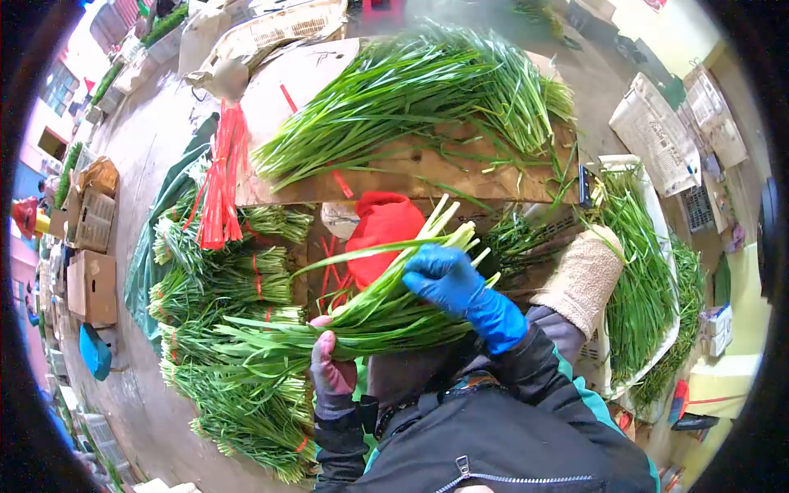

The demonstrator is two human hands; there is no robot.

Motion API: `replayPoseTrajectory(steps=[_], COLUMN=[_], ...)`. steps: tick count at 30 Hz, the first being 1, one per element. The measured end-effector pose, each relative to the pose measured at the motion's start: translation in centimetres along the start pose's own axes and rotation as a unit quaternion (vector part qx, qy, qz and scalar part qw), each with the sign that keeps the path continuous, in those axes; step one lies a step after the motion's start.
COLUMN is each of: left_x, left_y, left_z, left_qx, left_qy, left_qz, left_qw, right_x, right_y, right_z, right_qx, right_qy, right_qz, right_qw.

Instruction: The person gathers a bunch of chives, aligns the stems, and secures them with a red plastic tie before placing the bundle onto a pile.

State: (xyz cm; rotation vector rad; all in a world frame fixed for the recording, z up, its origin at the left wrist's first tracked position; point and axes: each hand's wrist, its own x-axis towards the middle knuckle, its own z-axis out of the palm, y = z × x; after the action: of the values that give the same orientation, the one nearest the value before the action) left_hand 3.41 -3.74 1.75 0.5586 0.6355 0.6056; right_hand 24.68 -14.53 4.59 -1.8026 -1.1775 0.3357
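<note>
A loose bunch of garlic chives [386,316] lies slantwise before my body, its pale stalk ends pointing up and right, its leaves trailing left. My left hand [332,368], in a pinkish glove, is closed round the bunch from below, with the thumb in front. My right hand [450,283], in a blue glove, is closed at the stalks with curled fingers pressed against them; its fingertips are partly hidden. One long leaf stretches left from near the right hand. Just behind the bunch sits a red cloth-like item [382,230].
A large heap of chives [427,90] covers the wooden board [394,168] ahead. Tied bundles [238,279] are stacked at left, beneath hanging red ties [223,172]. A white crate [670,329] of chives stands at right. A phone-like dark object [584,186] is at the board's right edge.
</note>
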Motion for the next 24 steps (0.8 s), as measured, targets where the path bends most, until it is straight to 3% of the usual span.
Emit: replayPoseTrajectory(steps=[1, 2, 3, 6, 7, 8, 9, 12, 13, 15, 17, 18, 20, 22, 23, 24], left_x=[-0.3, -0.3, -0.3, 0.4, 0.8, 1.4, 1.7, 2.1, 2.4, 2.8, 3.0, 3.0, 3.0, 3.2, 3.4, 3.5], left_y=[0.2, 0.8, 1.0, 2.2, 2.3, 2.3, 2.3, 2.6, 2.5, 1.8, 1.2, 1.6, 1.7, 1.4, 1.3, 1.2], left_z=[0.5, 0.5, 0.8, 1.6, 1.2, 0.5, 0.2, 0.1, -0.1, -0.7, -1.2, -0.6, 0.0, 0.0, -0.1, -0.2], left_qx=[-0.011, -0.034, -0.057, -0.104, -0.105, -0.114, -0.122, -0.13, -0.143, -0.146, -0.091, -0.143, -0.142, -0.143, -0.141, -0.144], left_qy=[0.0, -0.03, -0.005, 0.01, 0.005, -0.02, -0.044, 0.01, 0.021, 0.025, 0.019, 0.027, 0.012, -0.004, -0.005, -0.006], left_qz=[0.012, -0.019, -0.014, -0.021, -0.018, -0.007, 0.005, 0.001, -0.019, -0.023, 0.019, -0.036, -0.042, -0.04, -0.04, -0.043], left_qw=[1.0, 0.999, 0.998, 0.994, 0.994, 0.993, 0.992, 0.991, 0.989, 0.989, 0.996, 0.989, 0.989, 0.989, 0.989, 0.989], right_x=[-0.2, -0.5, -0.7, -1.4, -2.0, -2.5, -3.0, -7.3, -9.3, -10.8, -10.9, -9.6, -6.2, -2.9, -1.9, -0.9], right_y=[-1.5, -3.2, -4.9, -5.2, -5.4, -4.4, -4.7, 0.0, 3.2, 3.6, 3.9, 2.7, -0.2, -1.9, -2.4, -3.1], right_z=[0.3, -0.1, -0.7, -3.6, -5.4, -7.4, -9.5, -12.5, -12.5, -12.5, -12.6, -12.5, -12.3, -11.3, -9.5, -8.8], right_qx=[0.144, 0.194, 0.22, 0.215, 0.257, 0.167, 0.152, 0.182, -0.023, -0.214, -0.187, -0.105, 0.04, 0.008, 0.16, 0.178], right_qy=[0.009, -0.04, -0.074, -0.038, 0.013, 0.058, 0.077, 0.101, 0.067, 0.021, 0.06, 0.065, 0.047, 0.003, 0.064, 0.037], right_qz=[0.0, 0.017, 0.051, 0.043, 0.145, 0.088, 0.138, 0.256, 0.237, 0.213, 0.187, 0.164, 0.15, 0.063, 0.109, 0.117], right_qw=[0.989, 0.98, 0.971, 0.975, 0.955, 0.98, 0.976, 0.944, 0.969, 0.953, 0.962, 0.979, 0.987, 0.998, 0.979, 0.976])
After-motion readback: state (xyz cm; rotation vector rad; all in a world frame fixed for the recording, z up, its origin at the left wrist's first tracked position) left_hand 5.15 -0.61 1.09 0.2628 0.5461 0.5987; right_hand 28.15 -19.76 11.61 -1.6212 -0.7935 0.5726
